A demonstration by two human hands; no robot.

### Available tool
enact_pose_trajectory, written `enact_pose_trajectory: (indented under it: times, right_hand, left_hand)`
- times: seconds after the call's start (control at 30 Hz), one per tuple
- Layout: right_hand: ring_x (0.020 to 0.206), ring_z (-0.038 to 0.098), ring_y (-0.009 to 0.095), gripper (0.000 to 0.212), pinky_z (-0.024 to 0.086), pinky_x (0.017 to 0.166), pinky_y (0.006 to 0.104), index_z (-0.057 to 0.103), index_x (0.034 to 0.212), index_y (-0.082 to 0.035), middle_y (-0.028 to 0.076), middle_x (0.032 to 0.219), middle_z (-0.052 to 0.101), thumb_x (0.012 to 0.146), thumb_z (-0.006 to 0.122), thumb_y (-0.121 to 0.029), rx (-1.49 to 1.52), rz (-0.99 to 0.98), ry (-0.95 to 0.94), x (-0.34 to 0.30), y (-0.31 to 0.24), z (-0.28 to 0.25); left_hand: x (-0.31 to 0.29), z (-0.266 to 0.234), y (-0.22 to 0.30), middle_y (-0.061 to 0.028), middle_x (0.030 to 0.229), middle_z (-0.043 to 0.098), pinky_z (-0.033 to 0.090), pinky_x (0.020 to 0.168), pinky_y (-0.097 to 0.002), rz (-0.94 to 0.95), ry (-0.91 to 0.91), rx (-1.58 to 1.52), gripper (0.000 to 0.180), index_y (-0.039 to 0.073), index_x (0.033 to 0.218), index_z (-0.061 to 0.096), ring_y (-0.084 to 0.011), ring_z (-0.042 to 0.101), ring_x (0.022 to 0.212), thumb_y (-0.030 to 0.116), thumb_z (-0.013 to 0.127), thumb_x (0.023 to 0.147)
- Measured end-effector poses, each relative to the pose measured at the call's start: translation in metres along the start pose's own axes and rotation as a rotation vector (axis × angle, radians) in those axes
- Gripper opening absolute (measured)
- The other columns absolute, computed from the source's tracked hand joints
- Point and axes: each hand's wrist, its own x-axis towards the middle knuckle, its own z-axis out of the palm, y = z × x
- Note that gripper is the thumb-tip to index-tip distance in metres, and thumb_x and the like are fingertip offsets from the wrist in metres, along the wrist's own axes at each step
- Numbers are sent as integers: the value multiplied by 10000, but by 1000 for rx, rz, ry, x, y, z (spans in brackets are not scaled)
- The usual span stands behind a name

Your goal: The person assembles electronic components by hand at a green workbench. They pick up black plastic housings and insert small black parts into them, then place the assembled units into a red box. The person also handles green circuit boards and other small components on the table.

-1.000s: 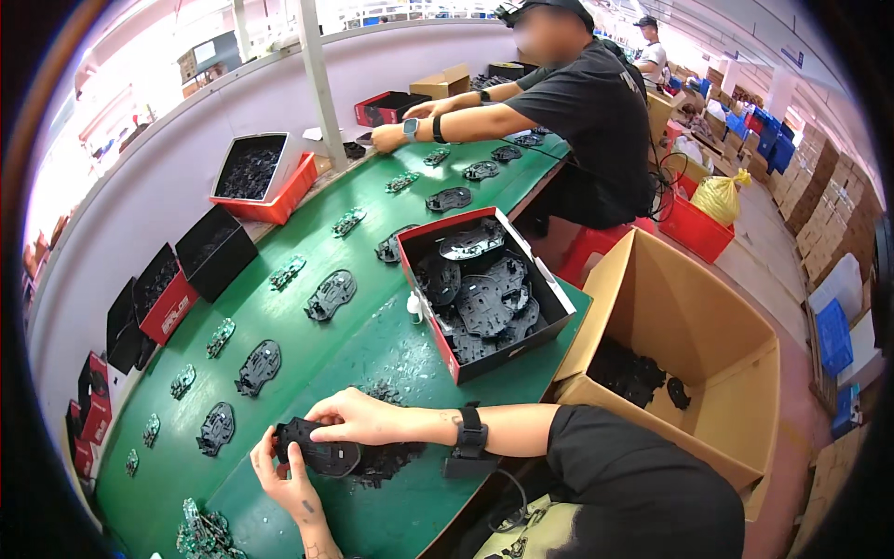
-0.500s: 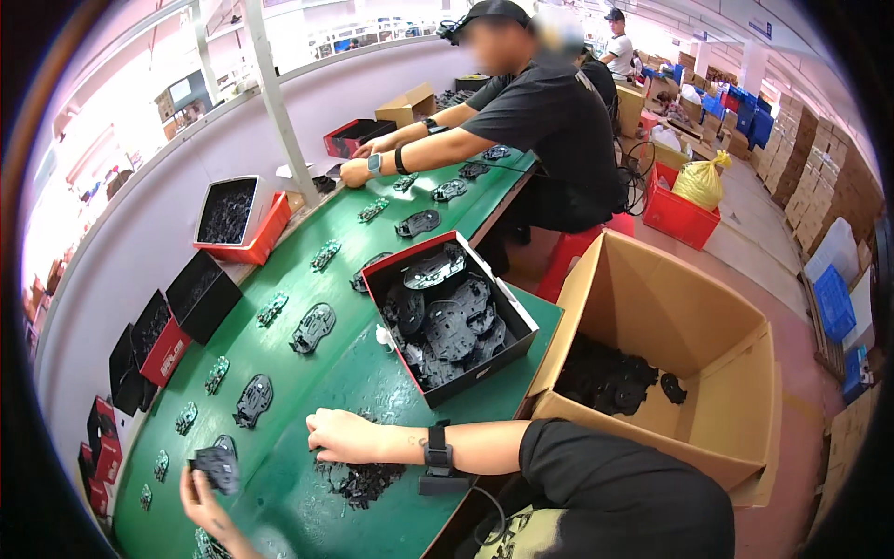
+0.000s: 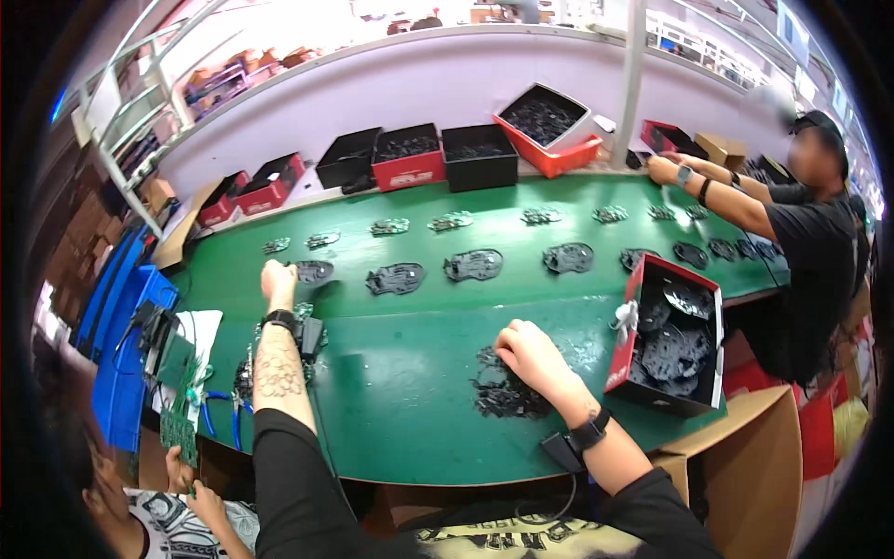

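My left hand (image 3: 277, 282) is closed at the left edge of a black plastic mouse base (image 3: 314, 272) on the green work table (image 3: 400, 345). Further right along the same row lie more black mouse bases (image 3: 473, 265). Behind them runs a row of small green circuit boards (image 3: 451, 221). My right hand (image 3: 526, 352) has its fingertips pressed together at the upper edge of a heap of small black plastic pieces (image 3: 507, 396); whatever they pinch is too small to make out. Both wrists wear black straps with a small box.
A red-and-black box of black shells (image 3: 670, 349) stands right of my right hand. Several part boxes (image 3: 408, 168) line the wall. Blue-handled pliers (image 3: 233, 419) lie left. One person works at the far right; another, lower left, holds a green board (image 3: 178, 438). A cardboard carton (image 3: 745, 456) stands lower right.
The view has swung left. The mouse base my left hand held up and tilted is now down at the table, in line with the others. My right hand stays at the black heap.
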Motion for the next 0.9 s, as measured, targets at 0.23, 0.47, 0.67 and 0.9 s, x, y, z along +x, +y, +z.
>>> enact_pose_trajectory:
  times: [0.23, 0.47, 0.67, 0.9]
  right_hand:
    - [849, 596, 357, 71, 485, 753, 430, 571, 870, -31, 163, 833, 612, 844, 599, -90, 86, -33, 131, -3, 10, -12]
    - [833, 619, 338, 90, 498, 746, 419, 604, 895, -33, 144, 828, 629, 820, 612, -83, 189, -47, 177, -11, 28, -7]
    - [829, 627, 348, 102, 503, 760, 431, 628, 881, -31, 150, 817, 646, 798, 595, -81, 138, -33, 127, -11, 17, -7]
    - [819, 599, 311, 155, 489, 742, 388, 622, 947, -45, 129, 836, 627, 830, 586, -140, 363, -61, 58, 5, 37, 21]
  left_hand:
    - [-14, 52, -17, -278, 946, 663, 520, 780, -472, -44, -232, 20, 331, -41, 887, 671, -414, 656, 925, 246, 677, 722]
    - [-28, 38, 33, -290, 1236, 529, 475, 913, -495, 198, -267, 223, 416, -41, 1112, 581, -445, 553, 1102, 200, 620, 775]
    - [-171, -67, 240, -203, 1341, 479, 406, 1014, -392, 884, -480, -653, 463, -8, 1242, 529, -348, 506, 1200, 102, 616, 801]
    - [-366, -137, 370, -104, 1039, 675, 509, 832, -420, 1751, -628, -502, 329, 59, 1104, 632, -306, 626, 979, 227, 640, 821]
